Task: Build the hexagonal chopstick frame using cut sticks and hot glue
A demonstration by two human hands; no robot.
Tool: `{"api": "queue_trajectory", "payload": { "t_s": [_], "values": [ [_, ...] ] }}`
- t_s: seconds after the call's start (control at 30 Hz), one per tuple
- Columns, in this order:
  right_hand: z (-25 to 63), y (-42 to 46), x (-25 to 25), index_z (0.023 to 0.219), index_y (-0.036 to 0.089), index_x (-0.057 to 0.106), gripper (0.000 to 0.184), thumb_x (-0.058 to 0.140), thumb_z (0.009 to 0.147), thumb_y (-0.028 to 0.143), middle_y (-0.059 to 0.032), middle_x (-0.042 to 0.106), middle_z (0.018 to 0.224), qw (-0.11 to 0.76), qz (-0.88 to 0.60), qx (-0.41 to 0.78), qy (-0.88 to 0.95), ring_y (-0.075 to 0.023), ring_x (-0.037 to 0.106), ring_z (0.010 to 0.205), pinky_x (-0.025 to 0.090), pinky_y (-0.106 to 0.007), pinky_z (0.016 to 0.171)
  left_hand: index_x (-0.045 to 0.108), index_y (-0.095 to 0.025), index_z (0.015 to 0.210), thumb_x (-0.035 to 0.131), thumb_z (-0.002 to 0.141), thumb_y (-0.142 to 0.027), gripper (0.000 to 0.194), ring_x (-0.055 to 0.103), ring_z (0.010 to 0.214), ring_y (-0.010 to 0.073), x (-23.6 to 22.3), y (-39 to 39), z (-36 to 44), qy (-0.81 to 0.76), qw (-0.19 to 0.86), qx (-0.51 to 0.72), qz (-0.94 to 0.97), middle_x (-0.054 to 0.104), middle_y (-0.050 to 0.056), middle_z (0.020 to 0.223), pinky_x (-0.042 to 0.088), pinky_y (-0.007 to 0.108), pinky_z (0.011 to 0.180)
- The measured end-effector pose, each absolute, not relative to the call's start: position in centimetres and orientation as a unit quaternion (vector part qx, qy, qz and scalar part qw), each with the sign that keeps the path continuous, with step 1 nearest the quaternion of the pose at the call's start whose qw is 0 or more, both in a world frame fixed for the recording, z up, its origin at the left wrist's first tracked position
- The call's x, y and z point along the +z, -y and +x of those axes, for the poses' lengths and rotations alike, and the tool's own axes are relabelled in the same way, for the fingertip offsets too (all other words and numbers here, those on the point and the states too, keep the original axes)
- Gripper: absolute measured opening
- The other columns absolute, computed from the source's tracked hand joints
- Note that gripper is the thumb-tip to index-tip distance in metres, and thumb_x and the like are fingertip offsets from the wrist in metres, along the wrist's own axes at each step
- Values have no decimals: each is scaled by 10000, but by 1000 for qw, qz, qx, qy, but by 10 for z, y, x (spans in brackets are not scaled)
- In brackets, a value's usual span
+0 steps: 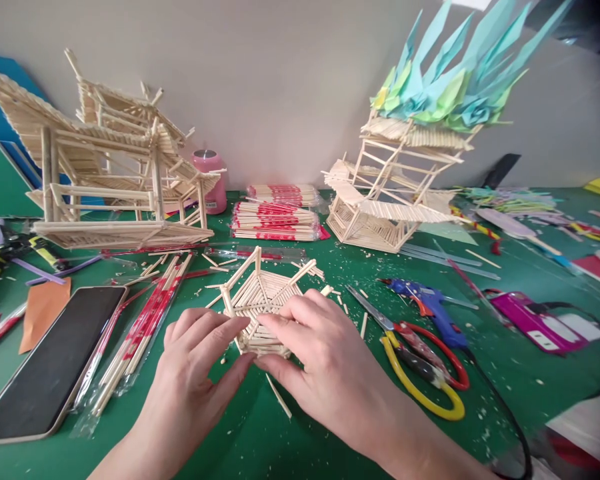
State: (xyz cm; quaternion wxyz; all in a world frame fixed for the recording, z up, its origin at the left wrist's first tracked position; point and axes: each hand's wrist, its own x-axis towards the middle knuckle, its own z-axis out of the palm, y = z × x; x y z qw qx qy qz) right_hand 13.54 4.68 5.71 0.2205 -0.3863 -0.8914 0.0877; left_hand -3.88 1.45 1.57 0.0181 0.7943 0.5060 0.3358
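A small hexagonal basket of wooden sticks (260,293) rests on the green table (330,427) in front of me. My left hand (193,370) pinches its near edge between thumb and forefinger. My right hand (320,360) grips the same near edge from the right, forefinger on top and thumb below. Both hands meet at the front rim; the far side of the basket stands free with stick ends poking up.
A phone (50,363) and wrapped chopsticks (140,327) lie at left. Scissors (420,360), a blue glue gun (430,303) and a pink box (535,323) lie at right. Stick models (105,180), (385,200), chopstick packs (275,220) and a pink cup (210,175) stand behind.
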Motion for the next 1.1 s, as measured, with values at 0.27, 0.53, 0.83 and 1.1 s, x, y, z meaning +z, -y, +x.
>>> {"api": "queue_trajectory", "payload": {
  "t_s": [0.27,0.53,0.83,1.1],
  "values": [
    [166,-34,45,1063,164,553,316,642,762,196,-36,552,784,340,-441,150,817,-192,531,741,473,-332,645,526,-182,1107,587,797,-202,317,498,780,210,24,-14,-38,-508,-10,336,793,546,51,850,425,349,641],
    [169,-28,22,1006,173,569,270,653,751,201,-15,542,795,348,-487,317,735,-162,537,746,479,-295,654,592,-220,959,586,789,-193,172,497,848,243,46,-24,-24,-455,-33,273,847,613,46,912,382,406,707],
    [161,-33,14,894,173,630,107,586,797,164,-8,562,772,395,-463,378,698,-127,513,692,430,-248,606,608,-221,894,534,835,-166,109,476,815,224,48,-33,-9,-427,6,236,873,663,4,784,317,387,697],
    [159,-34,8,810,143,636,88,578,825,208,-9,563,723,424,-445,396,682,-114,502,648,394,-232,566,633,-238,812,516,839,-168,138,471,776,207,45,-35,-8,-429,38,276,859,633,-27,668,259,373,694]
  ]
}}
